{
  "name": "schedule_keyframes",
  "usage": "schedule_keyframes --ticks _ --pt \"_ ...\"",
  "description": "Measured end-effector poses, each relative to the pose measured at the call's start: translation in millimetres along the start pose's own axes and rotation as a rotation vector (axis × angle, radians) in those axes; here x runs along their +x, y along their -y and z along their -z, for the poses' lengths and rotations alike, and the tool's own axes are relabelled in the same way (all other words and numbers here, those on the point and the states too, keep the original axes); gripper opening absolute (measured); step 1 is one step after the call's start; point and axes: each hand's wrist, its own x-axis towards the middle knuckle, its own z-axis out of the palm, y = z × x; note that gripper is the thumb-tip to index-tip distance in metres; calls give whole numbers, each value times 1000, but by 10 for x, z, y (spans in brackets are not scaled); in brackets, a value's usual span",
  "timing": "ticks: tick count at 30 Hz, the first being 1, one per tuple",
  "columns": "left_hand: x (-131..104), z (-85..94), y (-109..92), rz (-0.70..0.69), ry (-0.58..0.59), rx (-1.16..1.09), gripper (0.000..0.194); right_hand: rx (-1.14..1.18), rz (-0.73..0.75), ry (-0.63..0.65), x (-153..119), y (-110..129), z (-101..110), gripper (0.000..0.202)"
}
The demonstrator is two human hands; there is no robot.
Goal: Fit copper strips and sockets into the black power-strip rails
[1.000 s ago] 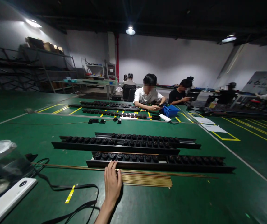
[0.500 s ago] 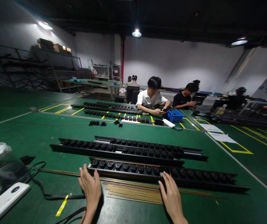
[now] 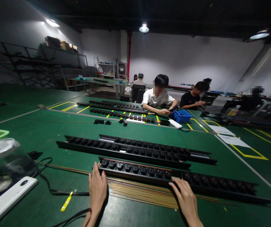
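Note:
My left hand [image 3: 97,186] rests at the left end of the nearest black rail [image 3: 144,178], fingers stretched out and fingertips against that end. Farther right, my right hand [image 3: 185,195] has its fingertips at the rail's near edge, with the thumb apart and the fingers slightly bent. Neither hand is closed around anything. A row of black socket-like blocks [image 3: 135,169] sits inside the channel, and a thin copper-coloured rod [image 3: 137,164] lies along part of it. Between my hands, several brass-coloured rods [image 3: 142,194] lie side by side on the green table [image 3: 73,173].
Two more filled black rails [image 3: 90,149] lie behind. At left stand a clear lidded container [image 3: 5,167] and a white power strip [image 3: 12,201], with a black cable [image 3: 64,191] nearby. Across the table, a person in white [image 3: 159,97] works beside a blue bin [image 3: 182,116].
The view has shifted, so the scene sits farther right. Both hands stay at the nearest rail; the right hand's fingers are a little more bent at its edge.

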Motion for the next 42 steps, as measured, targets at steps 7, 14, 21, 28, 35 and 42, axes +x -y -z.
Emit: schedule_keyframes --ticks 7,14,21,28,35,42 --pt "-185 -64 -184 -76 92 13 60 -8 -58 -40 -116 -252 160 46" --pt "-100 46 -808 -314 136 61 57 -151 -113 -188 -51 126 33 72" --pt "-200 -239 -1328 -594 274 38 56 -184 -102 -37 263 387 -50 65" --pt "-186 -326 -1239 -623 258 73 51 -306 -91 67 244 389 -158 65" --pt "-170 -314 -1260 -598 259 124 49 -399 -121 96 263 442 -156 70" --pt "-186 -393 -1190 -667 206 183 49 -403 -48 86 271 867 -208 67"
